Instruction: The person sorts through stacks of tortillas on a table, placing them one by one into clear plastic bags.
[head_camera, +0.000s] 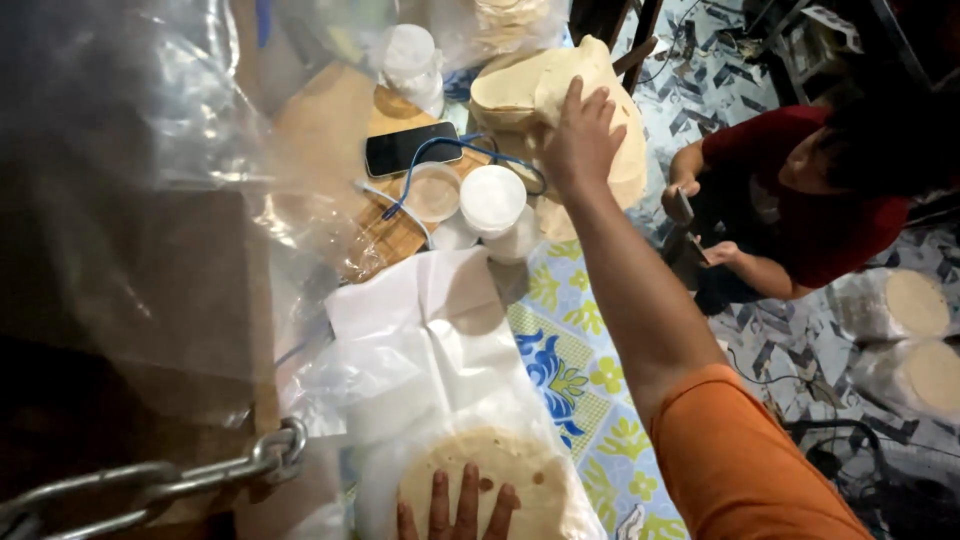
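Your left hand (458, 508) is cut off by the lower edge; its fingers spread wide and flat on a round pale flatbread (520, 478) lying in crinkled clear plastic wrapping (420, 350). Your right hand (580, 135), arm in an orange sleeve, reaches far up the table, fingers splayed over a tall stack of floppy cream flatbreads (535, 90). Just beside it stand white round lidded tubs (492, 198) and a black phone (410, 147). A blurred clear plastic sheet (130, 150) veils the left.

Centre of frame: bare flowered cloth (560, 375) gives a free lane. Upper centre is blocked by tubs (492, 198), phone (411, 148) and cable (440, 150). Left side: hanging plastic sheet (130, 170); chain (150, 485) lower left.
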